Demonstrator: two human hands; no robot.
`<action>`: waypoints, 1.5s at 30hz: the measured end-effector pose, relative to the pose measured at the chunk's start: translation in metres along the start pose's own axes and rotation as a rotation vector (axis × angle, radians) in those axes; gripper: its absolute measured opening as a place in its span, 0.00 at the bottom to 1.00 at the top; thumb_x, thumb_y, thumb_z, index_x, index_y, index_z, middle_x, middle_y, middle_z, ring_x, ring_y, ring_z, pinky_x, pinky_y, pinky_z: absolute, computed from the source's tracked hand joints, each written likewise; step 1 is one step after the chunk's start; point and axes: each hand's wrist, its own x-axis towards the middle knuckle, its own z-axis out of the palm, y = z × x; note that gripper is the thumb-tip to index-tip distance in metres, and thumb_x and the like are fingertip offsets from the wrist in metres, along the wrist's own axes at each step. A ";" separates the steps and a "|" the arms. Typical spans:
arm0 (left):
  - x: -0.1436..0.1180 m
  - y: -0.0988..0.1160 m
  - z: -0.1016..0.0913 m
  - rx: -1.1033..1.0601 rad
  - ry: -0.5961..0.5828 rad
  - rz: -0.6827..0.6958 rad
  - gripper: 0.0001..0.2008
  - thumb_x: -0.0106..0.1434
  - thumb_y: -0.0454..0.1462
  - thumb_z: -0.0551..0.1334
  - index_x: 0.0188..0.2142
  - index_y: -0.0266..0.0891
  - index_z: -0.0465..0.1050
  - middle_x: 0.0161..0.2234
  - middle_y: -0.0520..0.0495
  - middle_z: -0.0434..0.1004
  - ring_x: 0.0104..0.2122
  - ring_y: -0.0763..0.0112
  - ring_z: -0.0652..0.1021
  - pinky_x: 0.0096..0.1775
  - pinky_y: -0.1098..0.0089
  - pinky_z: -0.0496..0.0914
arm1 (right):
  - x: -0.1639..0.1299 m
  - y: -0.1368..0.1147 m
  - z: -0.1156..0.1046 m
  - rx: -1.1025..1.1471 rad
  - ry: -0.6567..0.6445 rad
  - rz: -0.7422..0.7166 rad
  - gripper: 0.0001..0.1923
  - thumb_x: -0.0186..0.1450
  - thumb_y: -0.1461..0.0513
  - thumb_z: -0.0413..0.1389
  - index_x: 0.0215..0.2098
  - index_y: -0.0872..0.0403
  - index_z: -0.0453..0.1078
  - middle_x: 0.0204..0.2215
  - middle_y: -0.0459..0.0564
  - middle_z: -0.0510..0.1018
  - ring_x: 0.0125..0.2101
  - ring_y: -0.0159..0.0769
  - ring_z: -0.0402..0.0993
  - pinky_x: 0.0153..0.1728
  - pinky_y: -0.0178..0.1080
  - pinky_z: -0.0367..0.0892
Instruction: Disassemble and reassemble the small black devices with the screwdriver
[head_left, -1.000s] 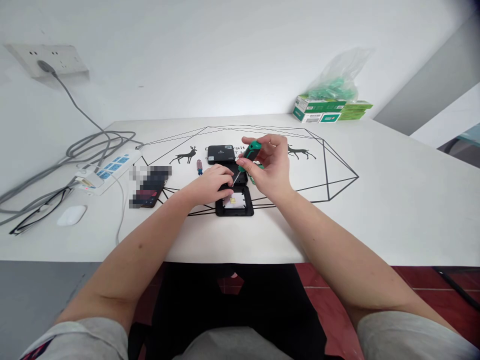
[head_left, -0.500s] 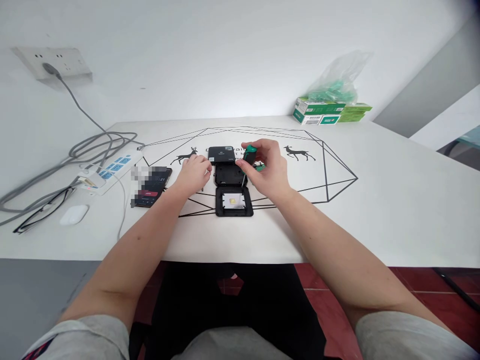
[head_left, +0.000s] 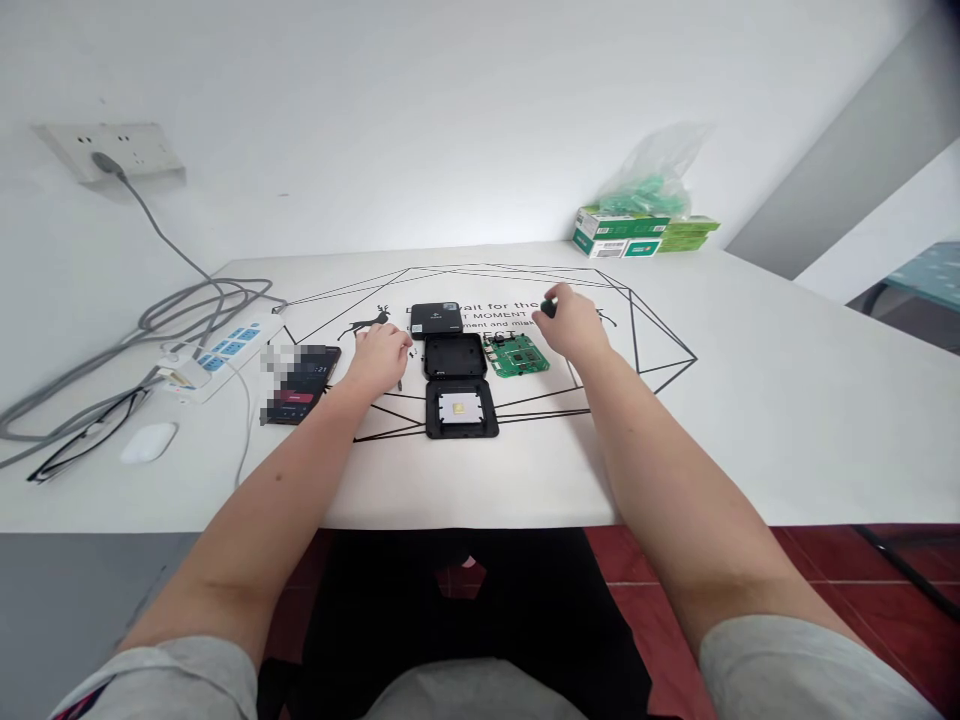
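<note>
My right hand is closed around a screwdriver with a green and black handle, above the mat to the right; its shaft is hidden. Palm down on the mat, my left hand has loosely bent, parted fingers beside some tiny dark screws. A small dark piece lies just below it. Between the hands are a closed black box, an open black case shell and a black base with a white metal plate. A green circuit board lies right of the shell.
On the left are a phone, a white power strip, grey cable, glasses and a white earphone case. Green-and-white boxes with a plastic bag stand at the back right.
My right hand has moved right with the screwdriver, away from the case parts, uncovering the circuit board. My left hand stays in about the same place. The view has shifted slightly.
</note>
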 end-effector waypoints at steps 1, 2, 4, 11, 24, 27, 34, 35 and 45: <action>-0.001 0.002 0.001 -0.008 -0.008 0.009 0.14 0.75 0.34 0.57 0.48 0.43 0.83 0.54 0.38 0.83 0.60 0.47 0.76 0.62 0.47 0.68 | 0.002 0.005 0.001 -0.083 -0.085 0.072 0.22 0.72 0.59 0.58 0.63 0.57 0.67 0.57 0.69 0.80 0.57 0.58 0.79 0.57 0.56 0.74; -0.001 0.003 0.002 -0.019 -0.016 0.014 0.14 0.75 0.36 0.57 0.48 0.43 0.83 0.54 0.38 0.83 0.60 0.47 0.76 0.61 0.47 0.68 | 0.003 0.008 0.003 -0.157 -0.163 0.119 0.24 0.73 0.59 0.57 0.65 0.57 0.66 0.58 0.71 0.79 0.57 0.58 0.79 0.56 0.55 0.74; -0.002 0.006 0.005 -0.053 -0.029 0.024 0.13 0.75 0.39 0.58 0.49 0.43 0.82 0.55 0.38 0.83 0.60 0.46 0.75 0.61 0.46 0.69 | 0.002 0.010 0.008 -0.248 -0.265 0.157 0.24 0.74 0.59 0.57 0.66 0.58 0.66 0.59 0.72 0.78 0.59 0.58 0.78 0.57 0.54 0.74; -0.002 0.008 0.009 -0.109 -0.033 0.039 0.13 0.75 0.41 0.58 0.45 0.44 0.82 0.53 0.39 0.83 0.60 0.45 0.75 0.60 0.45 0.69 | -0.007 -0.002 0.025 -0.386 -0.259 -0.034 0.25 0.77 0.53 0.50 0.66 0.59 0.69 0.68 0.72 0.68 0.71 0.65 0.60 0.68 0.63 0.59; 0.001 0.015 0.016 -0.100 -0.011 -0.005 0.14 0.75 0.35 0.55 0.44 0.43 0.81 0.53 0.39 0.84 0.59 0.46 0.76 0.59 0.46 0.70 | -0.026 -0.030 0.016 -0.342 -0.274 -0.202 0.21 0.76 0.52 0.54 0.56 0.57 0.76 0.68 0.68 0.71 0.72 0.64 0.58 0.67 0.63 0.60; 0.001 0.015 0.016 -0.097 -0.016 -0.001 0.13 0.75 0.36 0.56 0.43 0.43 0.81 0.53 0.39 0.83 0.59 0.45 0.75 0.59 0.45 0.70 | -0.039 -0.046 0.008 -0.109 -0.429 -0.464 0.14 0.75 0.54 0.55 0.42 0.55 0.76 0.46 0.59 0.83 0.50 0.49 0.76 0.52 0.47 0.69; -0.003 0.017 0.013 -0.141 0.006 -0.042 0.15 0.74 0.35 0.55 0.55 0.43 0.77 0.56 0.37 0.83 0.61 0.45 0.75 0.61 0.43 0.69 | -0.081 -0.076 0.000 0.042 -0.769 -0.808 0.21 0.62 0.57 0.71 0.51 0.53 0.78 0.42 0.52 0.82 0.39 0.42 0.77 0.41 0.40 0.65; -0.004 0.018 0.013 -0.160 0.010 -0.048 0.16 0.74 0.35 0.55 0.56 0.43 0.76 0.56 0.38 0.83 0.61 0.45 0.75 0.60 0.43 0.69 | -0.083 -0.077 0.001 0.028 -0.748 -0.817 0.22 0.62 0.57 0.70 0.53 0.53 0.77 0.42 0.53 0.83 0.40 0.43 0.78 0.42 0.41 0.65; -0.006 0.021 0.014 -0.230 -0.067 -0.006 0.18 0.75 0.41 0.57 0.60 0.42 0.72 0.57 0.38 0.82 0.63 0.45 0.72 0.61 0.46 0.67 | -0.074 -0.071 -0.008 0.118 -0.698 -0.682 0.24 0.58 0.59 0.67 0.53 0.54 0.75 0.41 0.51 0.85 0.38 0.42 0.80 0.42 0.41 0.71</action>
